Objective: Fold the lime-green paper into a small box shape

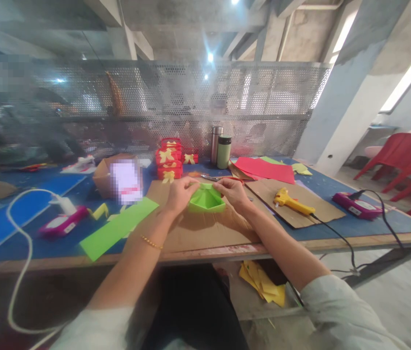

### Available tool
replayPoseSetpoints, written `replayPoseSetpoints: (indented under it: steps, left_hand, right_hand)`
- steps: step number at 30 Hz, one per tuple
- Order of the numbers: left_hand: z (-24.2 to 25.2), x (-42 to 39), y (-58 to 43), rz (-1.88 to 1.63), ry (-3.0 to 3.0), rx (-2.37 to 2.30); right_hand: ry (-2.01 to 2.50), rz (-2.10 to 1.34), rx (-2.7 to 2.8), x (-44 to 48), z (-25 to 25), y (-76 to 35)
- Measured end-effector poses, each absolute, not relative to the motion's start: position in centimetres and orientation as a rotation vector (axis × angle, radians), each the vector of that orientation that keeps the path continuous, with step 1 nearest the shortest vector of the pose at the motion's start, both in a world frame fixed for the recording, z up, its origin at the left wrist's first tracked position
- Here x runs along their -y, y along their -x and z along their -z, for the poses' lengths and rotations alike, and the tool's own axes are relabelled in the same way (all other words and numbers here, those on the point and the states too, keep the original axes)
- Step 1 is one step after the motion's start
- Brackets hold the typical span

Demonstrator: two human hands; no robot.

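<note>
Between my two hands is a small bright green folded paper box point(207, 201), open at the top with creased inner flaps. My left hand point(183, 195) pinches its far left edge. The far right edge is pinched by my right hand point(232, 193). Below the box lies a brown cardboard sheet point(191, 234) at the table's front. A flat strip of green paper point(120, 228) rests left of my left forearm. On another cardboard piece to the right lies a yellow glue gun point(293, 201) with a black cord. Scissors point(209, 178) lie just behind my hands.
Stacked red boxes with yellow bows point(169, 158) stand at the back, beside a steel flask point(215, 146) and a green flask point(224, 152). Red paper point(264, 169) lies at back right. Purple power strips point(356, 206) with cords sit at both sides. A cardboard box point(103, 176) stands left.
</note>
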State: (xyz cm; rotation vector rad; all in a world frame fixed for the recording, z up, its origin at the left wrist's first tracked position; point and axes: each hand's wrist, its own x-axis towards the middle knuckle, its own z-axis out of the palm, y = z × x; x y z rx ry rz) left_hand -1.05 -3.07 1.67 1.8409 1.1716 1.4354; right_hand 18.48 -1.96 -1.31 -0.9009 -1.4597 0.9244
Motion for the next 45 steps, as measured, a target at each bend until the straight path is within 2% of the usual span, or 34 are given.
replayPoseSetpoints:
  steps: [24,45]
  left_hand:
    - [-0.7,2.3,1.1,-1.242,-2.062,-1.102]
    - [-0.9,2.8,0.6,-1.135,-2.202,-1.135]
  right_hand:
    - [0.931,-0.778,1.673,2.7,1.1,-18.2]
    - [0.887,-1.051,1.636,2.9,0.9,-17.8]
